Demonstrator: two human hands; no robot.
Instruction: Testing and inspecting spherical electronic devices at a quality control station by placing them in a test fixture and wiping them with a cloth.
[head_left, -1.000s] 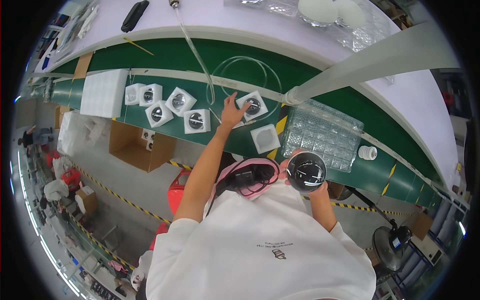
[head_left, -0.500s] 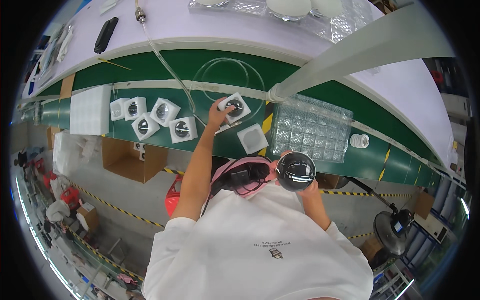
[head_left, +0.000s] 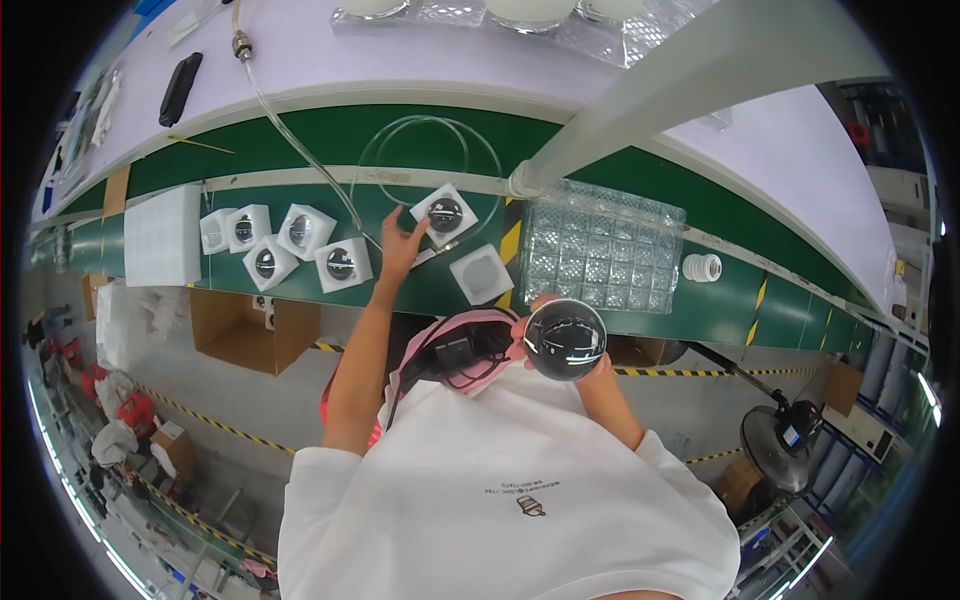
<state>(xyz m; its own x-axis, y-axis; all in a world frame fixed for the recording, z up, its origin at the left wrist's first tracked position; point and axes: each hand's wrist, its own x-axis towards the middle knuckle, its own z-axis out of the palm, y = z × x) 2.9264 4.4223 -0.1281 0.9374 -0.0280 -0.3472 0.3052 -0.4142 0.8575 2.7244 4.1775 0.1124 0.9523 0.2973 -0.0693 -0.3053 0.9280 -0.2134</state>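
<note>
1. We note the left hand (head_left: 400, 245), fingers spread, touching a white square foam holder (head_left: 444, 214) with a dark lens, mid-bench (head_left: 330, 135).
2. The right hand (head_left: 580, 365) cups a dark glass sphere (head_left: 565, 339) off the bench's near edge.
3. Four similar holders (head_left: 290, 245) lie leftward; an empty holder (head_left: 481, 274) and clear blister tray (head_left: 600, 245) sit rightward.

five filled white foam holders (head_left: 445, 214), one empty (head_left: 482, 275), one glass sphere (head_left: 565, 339).
</note>
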